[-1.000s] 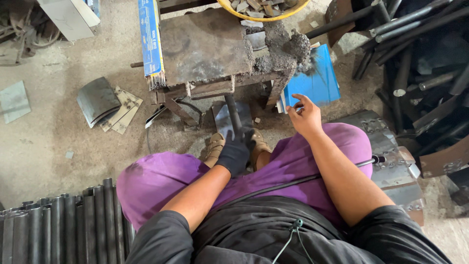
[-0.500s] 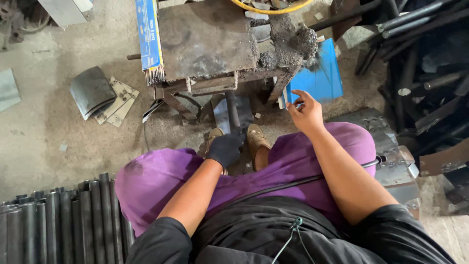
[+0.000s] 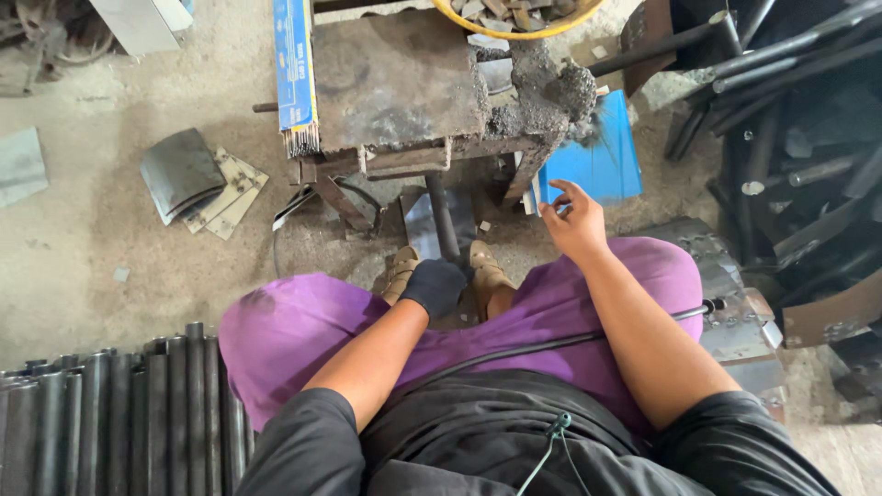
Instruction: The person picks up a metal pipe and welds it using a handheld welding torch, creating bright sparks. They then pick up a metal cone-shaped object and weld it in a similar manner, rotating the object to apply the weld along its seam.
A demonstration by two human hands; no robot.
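1. A long, narrow blue box (image 3: 295, 64) lies along the left edge of the rusty metal worktop (image 3: 395, 83). It bears pale printing, and its near end is open, with thin grey rods (image 3: 300, 141) sticking out.
2. A flat blue sheet or packet (image 3: 602, 165) leans on the floor by the worktop's right near corner; whether it is a package cannot be told.
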